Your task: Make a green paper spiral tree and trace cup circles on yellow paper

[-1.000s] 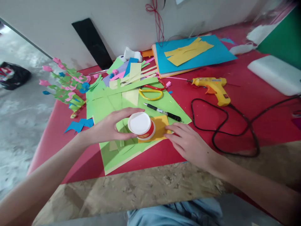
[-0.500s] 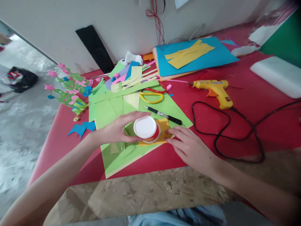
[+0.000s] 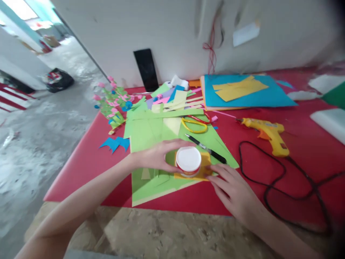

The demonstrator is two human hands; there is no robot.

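Observation:
My left hand point(image 3: 161, 154) curves its thumb and fingers around a small red cup point(image 3: 188, 160) with a flat white round top. Beneath the cup lies a piece of orange-yellow paper point(image 3: 206, 160) on a larger green sheet point(image 3: 145, 138). At the paper's right edge, the fingertips of my right hand point(image 3: 233, 189) pinch or press it; the exact contact is partly hidden. A black pen point(image 3: 206, 148) rests just behind the cup. Farther back are scissors point(image 3: 194, 126) with red and yellow handles.
A yellow glue gun point(image 3: 265, 132) and its looping black cord point(image 3: 272, 162) lie to the right. Blue sheets point(image 3: 248, 99) with yellow strips sit behind. At the left stand pink-and-green paper flowers point(image 3: 114, 104), near blue cutouts point(image 3: 114, 144). A black panel point(image 3: 147, 70) leans on the wall.
The camera view has swung, so everything appears farther right and lower. My left hand stays around the cup, which looks more upright over the orange paper; my right hand remains at the paper's edge.

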